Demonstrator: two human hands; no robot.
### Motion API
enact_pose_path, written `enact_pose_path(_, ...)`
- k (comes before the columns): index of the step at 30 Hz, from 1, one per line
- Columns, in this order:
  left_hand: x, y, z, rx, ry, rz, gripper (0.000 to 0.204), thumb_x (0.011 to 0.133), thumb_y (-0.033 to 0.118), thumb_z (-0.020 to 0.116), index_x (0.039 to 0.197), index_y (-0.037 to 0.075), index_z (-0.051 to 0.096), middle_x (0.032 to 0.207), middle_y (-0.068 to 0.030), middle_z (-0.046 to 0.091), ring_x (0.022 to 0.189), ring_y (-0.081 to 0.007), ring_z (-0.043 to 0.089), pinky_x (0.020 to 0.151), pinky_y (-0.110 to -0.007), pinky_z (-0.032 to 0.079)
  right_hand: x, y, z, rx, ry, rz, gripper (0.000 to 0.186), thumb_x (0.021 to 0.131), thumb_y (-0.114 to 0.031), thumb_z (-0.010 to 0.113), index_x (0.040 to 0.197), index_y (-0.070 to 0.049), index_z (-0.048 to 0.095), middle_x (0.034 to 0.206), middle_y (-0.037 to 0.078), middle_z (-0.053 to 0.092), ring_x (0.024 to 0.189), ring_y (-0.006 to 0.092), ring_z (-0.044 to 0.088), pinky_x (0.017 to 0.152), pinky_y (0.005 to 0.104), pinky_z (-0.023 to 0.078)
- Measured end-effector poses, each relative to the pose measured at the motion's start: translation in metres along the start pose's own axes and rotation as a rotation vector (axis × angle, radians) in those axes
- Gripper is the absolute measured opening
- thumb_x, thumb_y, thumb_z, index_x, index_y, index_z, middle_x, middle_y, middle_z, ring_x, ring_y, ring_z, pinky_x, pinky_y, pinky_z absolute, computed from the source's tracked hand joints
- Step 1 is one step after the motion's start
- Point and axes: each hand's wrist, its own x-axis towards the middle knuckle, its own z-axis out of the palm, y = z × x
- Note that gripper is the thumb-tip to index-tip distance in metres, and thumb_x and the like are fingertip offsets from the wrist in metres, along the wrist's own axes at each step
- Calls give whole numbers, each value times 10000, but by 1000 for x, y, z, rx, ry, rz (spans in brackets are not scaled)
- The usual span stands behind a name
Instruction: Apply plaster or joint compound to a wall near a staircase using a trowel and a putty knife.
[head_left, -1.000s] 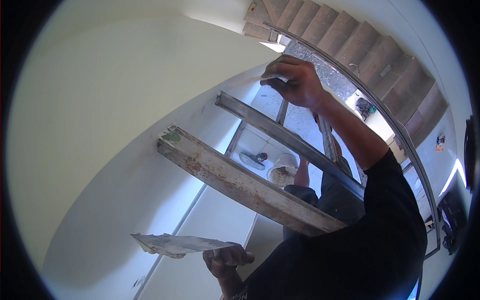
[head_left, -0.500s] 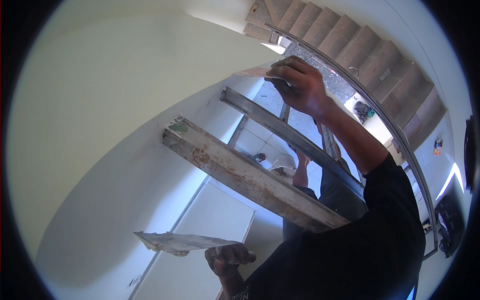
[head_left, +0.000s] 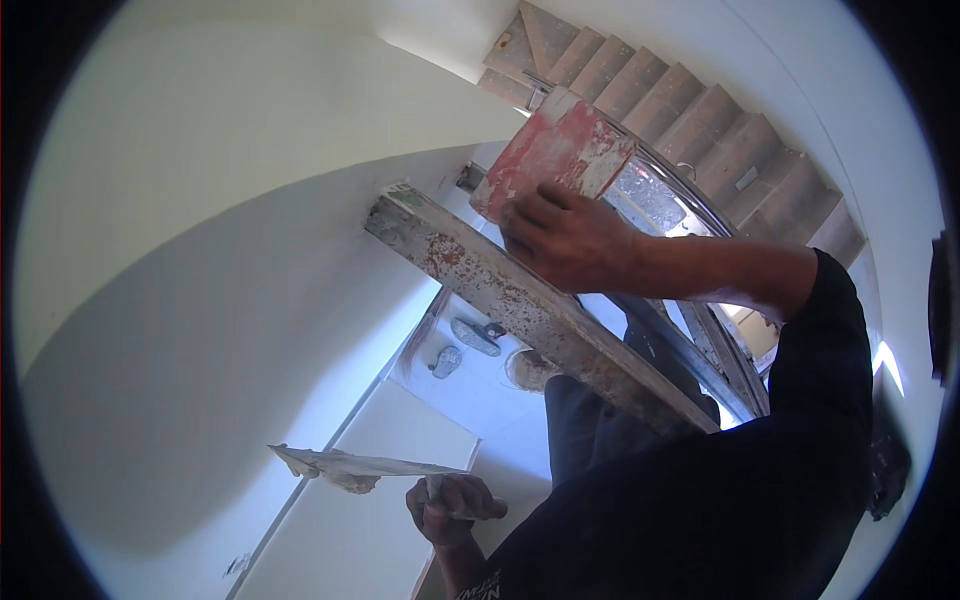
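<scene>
My left hand [head_left: 455,508], low in the picture, is closed round the handle of a flat plastering trowel [head_left: 400,465]. The trowel's plate is level, seen nearly edge-on, and lumps of whitish putty [head_left: 345,478] cling to its far left end. Higher up, my right hand [head_left: 575,240] grips the lower edge of a flat rectangular spreader [head_left: 550,150]. Its red face is turned to view and smeared with white, and it stands apart from the pale wall [head_left: 250,110]. A worn, paint-spotted metal beam [head_left: 500,300] passes below my right hand.
Brown stairs [head_left: 690,110] climb at the upper right beside a curved metal handrail [head_left: 715,215]. Far below, beneath the beam, are a pair of shoes [head_left: 474,336] and a pale bucket [head_left: 530,370] on the floor. A dark bag-like thing [head_left: 887,460] lies at the far right.
My right hand has come lower and turned, so the spreader shows its red face instead of a thin edge near the wall. My left hand and trowel have barely moved; the view has shifted slightly.
</scene>
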Motion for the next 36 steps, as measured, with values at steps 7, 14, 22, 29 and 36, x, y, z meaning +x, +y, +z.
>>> enact_pose_path(7, -6, -7, -8, -7, -24, -11, 463, 959, 409, 503, 668, 61, 411, 487, -112, 453, 369, -220, 458, 371, -331, 412, 19, -16, 12, 99, -17, 46, 313, 727, -225, 580, 956, -15, 617, 966, 87, 560, 959, 234, 500, 829, 334, 374)
enact_pose_path(14, -1, -2, 1, -15, -48, -16, 453, 965, 397, 488, 679, 54, 415, 487, -113, 454, 361, -209, 436, 364, -325, 398, 25, -11, 34, 133, 20, 76, 325, 739, -237, 576, 967, -8, 609, 975, 115, 542, 945, 242, 495, 832, 332, 378)
enact_pose_path(22, -1, -2, 3, -8, -82, -28, 433, 971, 365, 476, 680, 53, 404, 487, -110, 439, 363, -204, 426, 362, -325, 392, 45, -2, 31, 298, 269, 88, 245, 703, -240, 597, 827, -31, 619, 879, 73, 539, 849, 227, 508, 719, 316, 392)
enact_pose_path(29, -7, -3, -1, -29, -52, -34, 405, 969, 335, 469, 688, 51, 404, 507, -105, 441, 372, -200, 422, 361, -325, 393, 16, 13, 2, -67, 385, -39, 161, 703, -200, 613, 802, -75, 632, 848, 29, 589, 838, 173, 546, 667, 309, 397)
enact_pose_path(36, -4, 3, 4, 9, -73, -38, 398, 967, 341, 467, 698, 54, 410, 506, -95, 439, 370, -184, 408, 353, -322, 389, -52, 33, -11, 66, 355, 311, 241, 759, -134, 682, 975, -70, 598, 939, 74, 633, 896, 215, 586, 752, 360, 472)
